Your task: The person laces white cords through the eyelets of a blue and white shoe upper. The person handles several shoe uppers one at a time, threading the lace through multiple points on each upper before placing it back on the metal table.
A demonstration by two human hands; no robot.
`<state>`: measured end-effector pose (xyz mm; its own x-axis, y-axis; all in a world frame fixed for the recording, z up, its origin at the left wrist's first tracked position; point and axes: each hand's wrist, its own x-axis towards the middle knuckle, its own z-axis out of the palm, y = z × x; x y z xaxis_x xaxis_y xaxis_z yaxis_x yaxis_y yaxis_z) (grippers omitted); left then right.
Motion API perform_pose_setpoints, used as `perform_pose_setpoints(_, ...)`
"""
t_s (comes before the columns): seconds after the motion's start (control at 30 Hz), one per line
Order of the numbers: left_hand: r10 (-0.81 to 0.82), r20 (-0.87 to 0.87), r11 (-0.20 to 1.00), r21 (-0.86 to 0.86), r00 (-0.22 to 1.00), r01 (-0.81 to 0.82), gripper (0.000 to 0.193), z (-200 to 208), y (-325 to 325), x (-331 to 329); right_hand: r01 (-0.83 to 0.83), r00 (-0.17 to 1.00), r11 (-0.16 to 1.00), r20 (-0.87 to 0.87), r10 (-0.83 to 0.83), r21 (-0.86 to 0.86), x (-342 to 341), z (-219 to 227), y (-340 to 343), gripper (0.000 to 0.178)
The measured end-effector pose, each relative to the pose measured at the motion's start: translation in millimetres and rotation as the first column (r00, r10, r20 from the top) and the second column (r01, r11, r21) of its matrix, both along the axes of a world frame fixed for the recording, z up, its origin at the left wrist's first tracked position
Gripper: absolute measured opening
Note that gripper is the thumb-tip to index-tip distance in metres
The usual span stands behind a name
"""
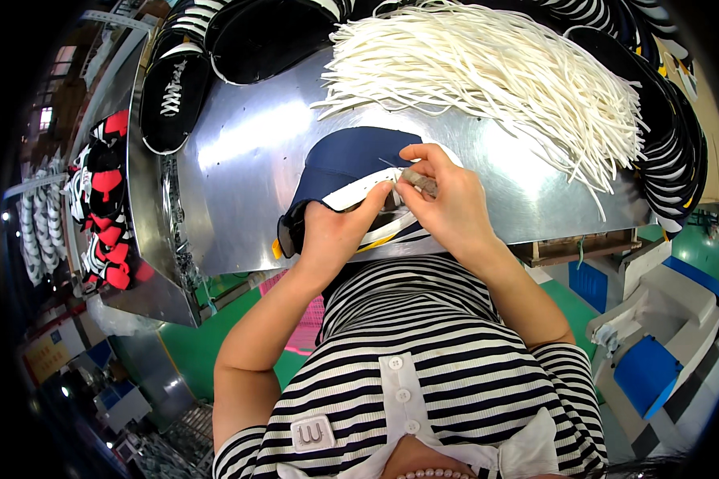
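A navy shoe upper (355,153) with a white eyelet strip (358,191) lies on the metal table in front of me. My left hand (333,231) is closed on its near side, with the thumb pressed along the white strip. In my right hand (451,199), pinched between thumb and fingers, is a small tool with a short brownish-grey handle (421,183) and a thin metal tip. That tip is over the eyelet strip, close to my left thumb; whether it passes through a hole I cannot tell. White and yellow edging shows below the strip.
A big heap of white shoelaces (487,84) covers the table's far right. Black shoe uppers (172,100) stand at the far left, with more stacked black-and-white uppers (679,160) on the right. Red, black and white pieces (108,207) hang beyond the metal table's (240,184) left edge.
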<state>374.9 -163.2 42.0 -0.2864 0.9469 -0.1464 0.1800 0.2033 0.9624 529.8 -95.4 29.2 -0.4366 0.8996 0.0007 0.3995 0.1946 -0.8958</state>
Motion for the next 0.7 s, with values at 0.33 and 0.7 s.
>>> perform_pose_setpoints(0.33,0.002,0.056,1.000,0.020,0.998,-0.003,0.019,5.0,1.2,1.0,-0.083,0.980,0.996,-0.183,0.075,-0.037,6.2,2.2,1.2,0.031)
perform_pose_setpoints(0.7,0.055,-0.002,0.998,-0.006,0.998,-0.055,0.019,0.6,2.7,1.2,-0.097,0.983,0.994,-0.159,0.087,-0.056,19.1,14.3,0.8,0.020)
